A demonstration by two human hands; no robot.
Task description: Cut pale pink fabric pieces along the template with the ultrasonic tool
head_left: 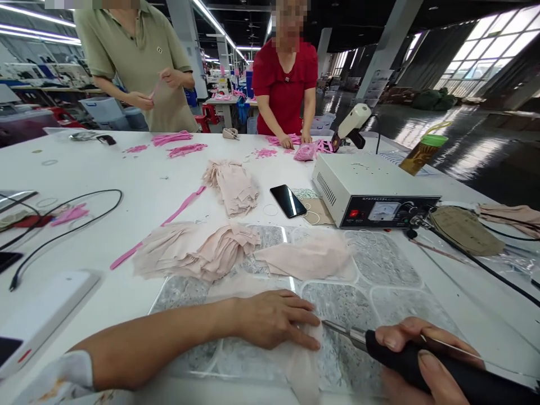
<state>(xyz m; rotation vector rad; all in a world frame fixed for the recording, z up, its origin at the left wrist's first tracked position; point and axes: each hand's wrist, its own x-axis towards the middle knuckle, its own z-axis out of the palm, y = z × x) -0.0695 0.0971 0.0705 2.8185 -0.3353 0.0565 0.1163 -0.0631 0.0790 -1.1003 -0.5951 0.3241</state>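
Observation:
My left hand (278,322) lies flat, fingers spread, on a thin pale pink fabric piece (304,368) over a grey marbled board (396,264). In my right hand (415,349) is a black-handled cutter (394,349) with a slim metal tip. That tip points left and meets the fabric's edge close to my left fingertips; whether it touches the cloth I cannot tell. Beyond my left hand rest a fanned stack of pale pink fabric pieces (198,250) and a flatter pile of the same cloth (310,256). Part of the fabric under my palm is hidden.
A grey control box (373,185) with a meter stands back right, near a black phone (288,201). Another fabric bundle (232,188) and a pink strip (158,228) lie ahead. At left are a white device (50,315) and a black cable (120,197). Two people handle pink strips across the table.

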